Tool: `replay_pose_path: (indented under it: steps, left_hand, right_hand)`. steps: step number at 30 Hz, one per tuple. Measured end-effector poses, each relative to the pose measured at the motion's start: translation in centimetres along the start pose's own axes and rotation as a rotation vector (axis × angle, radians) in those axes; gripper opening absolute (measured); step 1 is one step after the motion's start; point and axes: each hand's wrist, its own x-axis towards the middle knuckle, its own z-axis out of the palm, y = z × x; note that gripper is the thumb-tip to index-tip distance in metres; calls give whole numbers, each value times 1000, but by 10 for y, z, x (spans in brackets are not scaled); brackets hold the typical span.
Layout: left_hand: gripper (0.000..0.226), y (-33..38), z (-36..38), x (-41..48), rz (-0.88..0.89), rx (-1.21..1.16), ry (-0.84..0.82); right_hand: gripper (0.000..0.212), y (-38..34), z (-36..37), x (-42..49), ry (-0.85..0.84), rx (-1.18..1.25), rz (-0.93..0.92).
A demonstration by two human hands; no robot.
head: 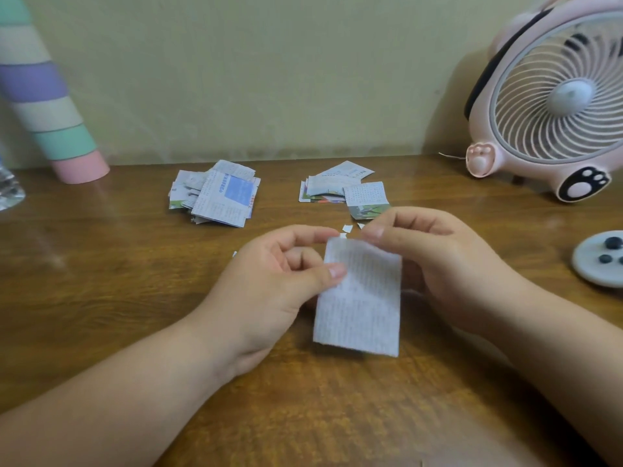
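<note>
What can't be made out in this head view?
All in the head view:
- Print on the paper piece: blurred, unreadable.
- Part of the right hand behind that piece: hidden by the sheet.
- Lower scraps in the left pile and the right pile: covered by the top scraps.
- Fan, striped tube, grey disc: cut off by the frame edges.

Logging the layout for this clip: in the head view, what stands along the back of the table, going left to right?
Striped tube → left pile of newspaper pieces → right pile of newspaper pieces → pink fan.
</note>
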Motion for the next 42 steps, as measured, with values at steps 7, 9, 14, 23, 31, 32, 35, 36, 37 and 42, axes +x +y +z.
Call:
replay_pose_path:
  steps: [7,9,14,23,31,32,35,36,37,42]
  left_hand:
    - [25,-3,-1,5,38,-96,135]
    - [14,-5,-1,5,47,-48,173]
    - [4,-8,-4,10,98,100,300]
    - [13,-6,-12,19,160,-12,389]
    - [17,4,-11,15,190,-171,370]
    - [13,5,-11,14,200,-195,383]
    - [28,8,-14,16,252,-185,476]
    - [33,9,-15,16,266,-178,510]
    - [38,9,-16,17,278,-177,537]
    - [49,13,-14,16,305,-165,552]
  right_hand:
    - [22,5,5,3,109,-179,55]
    - [17,5,4,4,158,-180,60]
    - [22,8,1,6,152,-253,-4]
    - [18,8,1,7,204,-359,-206]
    - [15,11,8,20,439,-481,-130]
    - [16,11,10,20,440,-509,-123]
    - [16,8,14,19,411,-620,-85]
    - [16,7,15,19,389,-669,-62]
    - [14,6,17,19,361,-719,-34]
    - [5,0,27,21,295,-857,-19]
